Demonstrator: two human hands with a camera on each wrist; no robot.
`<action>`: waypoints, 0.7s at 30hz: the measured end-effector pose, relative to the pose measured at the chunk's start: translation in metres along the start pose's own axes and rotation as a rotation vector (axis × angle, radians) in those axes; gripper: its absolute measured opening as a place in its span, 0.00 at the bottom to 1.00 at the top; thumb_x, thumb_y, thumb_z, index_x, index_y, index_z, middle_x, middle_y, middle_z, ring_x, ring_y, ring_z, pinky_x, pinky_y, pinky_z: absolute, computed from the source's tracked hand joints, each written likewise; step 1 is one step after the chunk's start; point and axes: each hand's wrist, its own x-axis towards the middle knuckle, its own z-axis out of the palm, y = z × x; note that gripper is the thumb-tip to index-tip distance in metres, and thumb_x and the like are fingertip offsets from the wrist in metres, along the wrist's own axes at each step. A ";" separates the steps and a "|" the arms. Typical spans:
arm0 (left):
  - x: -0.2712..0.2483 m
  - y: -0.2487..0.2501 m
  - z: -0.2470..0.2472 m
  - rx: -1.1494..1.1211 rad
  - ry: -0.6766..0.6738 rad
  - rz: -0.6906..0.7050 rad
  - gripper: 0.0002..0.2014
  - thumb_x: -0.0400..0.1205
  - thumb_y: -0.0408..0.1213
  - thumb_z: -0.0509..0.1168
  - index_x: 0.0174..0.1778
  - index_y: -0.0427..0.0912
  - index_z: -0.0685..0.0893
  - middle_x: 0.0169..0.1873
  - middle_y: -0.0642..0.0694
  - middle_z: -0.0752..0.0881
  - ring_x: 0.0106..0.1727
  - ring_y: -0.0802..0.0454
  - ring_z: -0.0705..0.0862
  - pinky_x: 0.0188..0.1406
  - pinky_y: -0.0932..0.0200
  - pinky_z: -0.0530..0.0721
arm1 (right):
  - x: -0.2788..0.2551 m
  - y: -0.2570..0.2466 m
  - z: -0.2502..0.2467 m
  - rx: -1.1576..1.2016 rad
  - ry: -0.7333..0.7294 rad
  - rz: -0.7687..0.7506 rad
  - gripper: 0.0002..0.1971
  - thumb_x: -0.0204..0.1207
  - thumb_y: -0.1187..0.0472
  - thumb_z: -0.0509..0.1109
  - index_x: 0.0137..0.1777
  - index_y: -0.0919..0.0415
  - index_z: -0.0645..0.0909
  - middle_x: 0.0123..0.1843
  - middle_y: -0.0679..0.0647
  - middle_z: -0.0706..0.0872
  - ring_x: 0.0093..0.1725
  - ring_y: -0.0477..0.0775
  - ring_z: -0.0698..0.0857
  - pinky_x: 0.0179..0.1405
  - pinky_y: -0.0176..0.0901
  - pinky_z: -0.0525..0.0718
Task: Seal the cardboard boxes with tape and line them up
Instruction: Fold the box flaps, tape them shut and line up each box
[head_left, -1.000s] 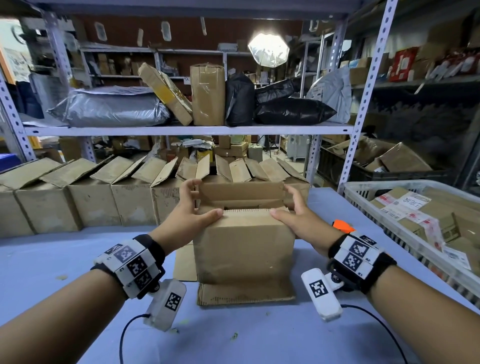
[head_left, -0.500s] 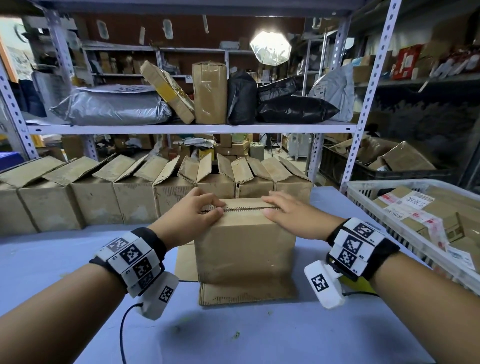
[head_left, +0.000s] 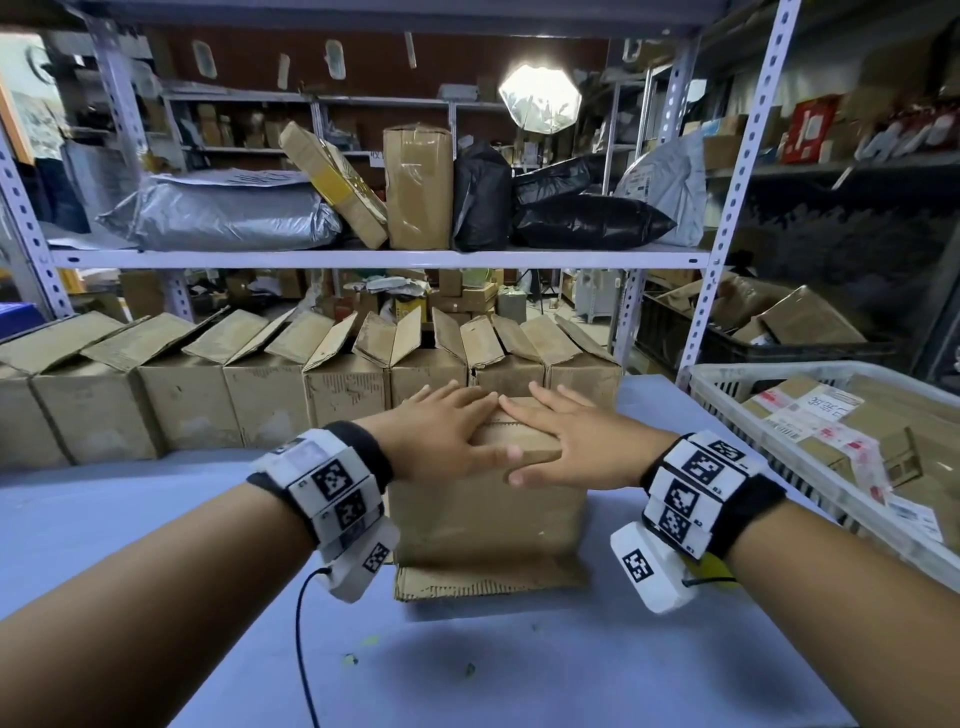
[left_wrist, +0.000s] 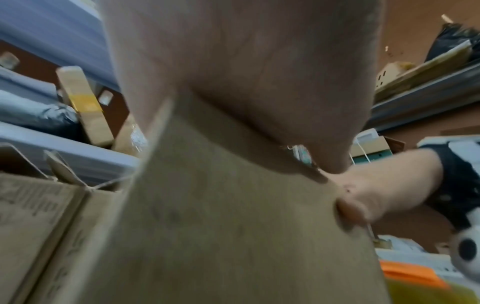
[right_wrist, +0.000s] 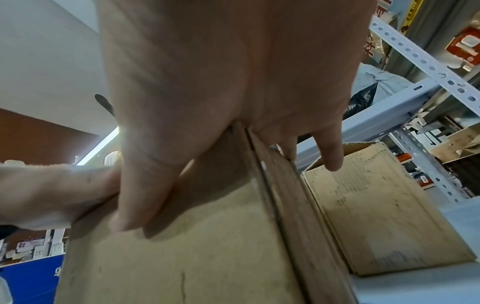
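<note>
A brown cardboard box (head_left: 488, 514) stands on the blue table in front of me, its top flaps folded down. My left hand (head_left: 447, 426) lies flat on the left half of the top. My right hand (head_left: 556, 436) lies flat on the right half, its thumb over the front edge. Fingertips of both hands nearly meet at the middle. In the left wrist view the palm (left_wrist: 259, 82) presses on the box (left_wrist: 233, 226). The right wrist view shows the palm (right_wrist: 233, 82) on the flap edge of the box (right_wrist: 207, 257). No tape shows on the box.
A row of several open boxes (head_left: 260, 400) stands along the table's back under a metal shelf (head_left: 363, 258). A white crate (head_left: 727, 371) of parcels sits at the right. A loose cardboard piece (head_left: 488, 584) lies under the box. An orange and yellow object (left_wrist: 413, 276) lies by my right wrist.
The upright flaps have been folded down and shut. Both hands slid from the flap edges inward onto the top and now lie flat there.
</note>
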 end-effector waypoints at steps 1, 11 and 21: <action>0.002 0.003 0.003 0.043 -0.021 -0.004 0.61 0.65 0.85 0.36 0.90 0.48 0.46 0.90 0.46 0.50 0.90 0.43 0.45 0.88 0.37 0.45 | 0.001 0.000 0.000 0.000 -0.002 0.005 0.50 0.65 0.19 0.65 0.80 0.20 0.37 0.90 0.44 0.37 0.88 0.56 0.34 0.84 0.58 0.44; 0.001 0.002 0.009 0.076 0.001 -0.005 0.57 0.64 0.86 0.37 0.88 0.60 0.37 0.90 0.48 0.46 0.90 0.43 0.44 0.87 0.38 0.44 | -0.005 0.005 0.004 0.255 0.043 -0.055 0.48 0.70 0.30 0.72 0.86 0.33 0.49 0.90 0.43 0.43 0.88 0.51 0.37 0.86 0.57 0.45; 0.003 -0.001 0.008 0.068 0.010 0.010 0.47 0.65 0.86 0.38 0.82 0.78 0.39 0.89 0.49 0.49 0.89 0.44 0.48 0.86 0.38 0.46 | -0.056 0.127 -0.005 0.264 0.074 0.767 0.29 0.75 0.59 0.73 0.75 0.66 0.72 0.76 0.65 0.77 0.70 0.64 0.81 0.62 0.53 0.83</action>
